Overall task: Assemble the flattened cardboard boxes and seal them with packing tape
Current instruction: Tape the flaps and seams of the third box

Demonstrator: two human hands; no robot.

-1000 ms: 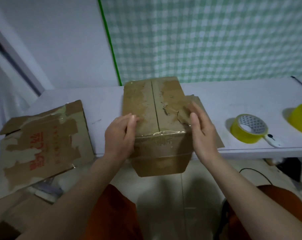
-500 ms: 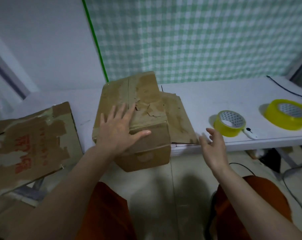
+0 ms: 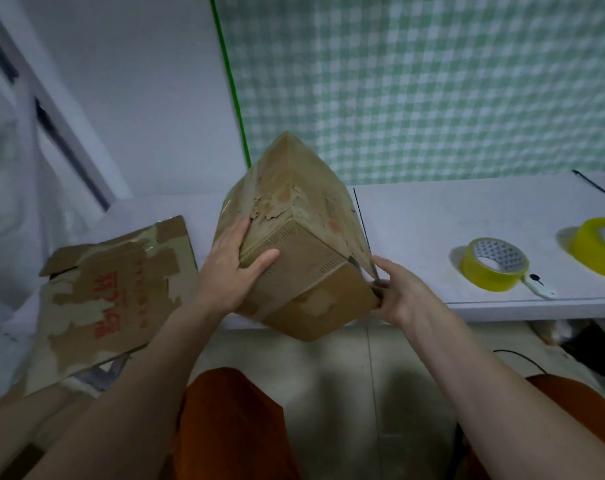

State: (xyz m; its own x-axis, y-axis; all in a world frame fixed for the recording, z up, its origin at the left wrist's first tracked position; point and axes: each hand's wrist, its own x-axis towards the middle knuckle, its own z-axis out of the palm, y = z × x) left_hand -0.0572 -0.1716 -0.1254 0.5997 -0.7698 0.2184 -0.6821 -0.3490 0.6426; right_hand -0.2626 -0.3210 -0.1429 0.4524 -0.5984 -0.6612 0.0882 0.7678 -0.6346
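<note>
**Clerk:** Item one — assembled box (image 3: 294,244), brown corrugated card, tipped on a corner and held up over the near edge of the table (image 3: 467,216). Surface scuffed, paper skin torn away in patches, old clear tape shining along the seams.

**Checker:** Handling?

**Clerk:** Judged light; it sits high between two hands with no sag. Walls stiff enough to keep shape, though worn card like this would likely dent at the corners and crease if squeezed mid-panel. The taped strips look slick, so the bare card and the edges are the better places to hold.

**Checker:** Hands?

**Clerk:** Left hand (image 3: 235,271) spread across the near-left corner, fingers flat on one face, thumb hooked over the adjoining one. Right hand (image 3: 398,292) at the lower right corner, fingers curled in — it seems to pinch a flap edge or a tape end there, but the blur leaves that unsure.

**Checker:** Surroundings?

**Clerk:** Flattened box (image 3: 117,292), red print, lying at the table's left end, well apart from the held one. Yellow tape roll (image 3: 495,268) to the right on the table, with a small white tool (image 3: 540,289) just beside it. Second yellow roll (image 3: 602,251) at the far right, cut by the frame. Green checked cloth (image 3: 450,81) hangs behind.
</note>
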